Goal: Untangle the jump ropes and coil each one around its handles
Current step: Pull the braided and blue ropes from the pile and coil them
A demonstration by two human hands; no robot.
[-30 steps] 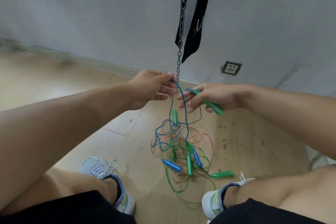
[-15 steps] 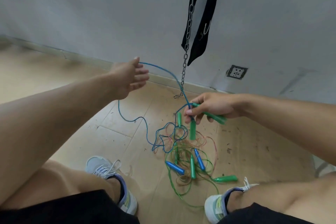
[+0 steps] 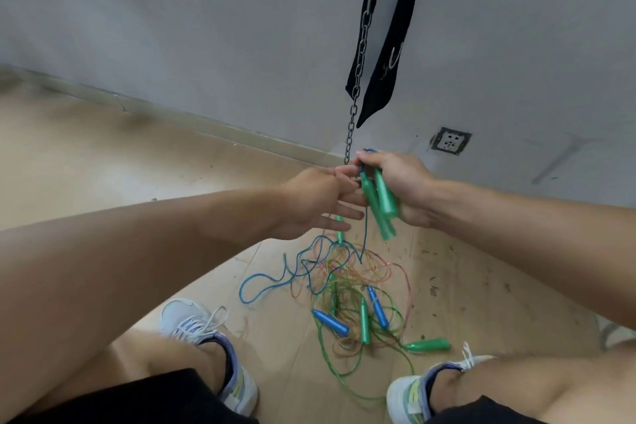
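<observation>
Ropes (image 3: 347,289), several, tangled in one heap on the wooden floor (image 3: 103,155) between the person's two shoes; cords blue, green and orange-pink, interlaced. Loose handles in the heap: two blue handles (image 3: 330,318), one upright green, one green handle (image 3: 428,344) lying apart at the right edge. Right hand (image 3: 395,182) was raised above the heap, fingers closed around a pair of green handles (image 3: 378,203) held side by side and pointing downward, apparently gathered together so that a cord could be wound about them. Blue cord (image 3: 364,234) rose from the heap to the top of that fist, passing over the thumb side; whether it belonged to the held handles could not be told. Left hand (image 3: 320,203) lay just beside the right, fingertips (image 3: 347,172) touching the cord at the handle tops, the lower fingers spread and slack, holding nothing firmly. Judged purpose: the left guiding cord onto the bundle while the right kept it steady. One long blue loop (image 3: 251,286) trailed leftward on the floor, clear of the main knot. Most of the tangle appeared unsorted. Chain (image 3: 358,79) and black strap (image 3: 389,45) hung against the wall behind, not involved.
</observation>
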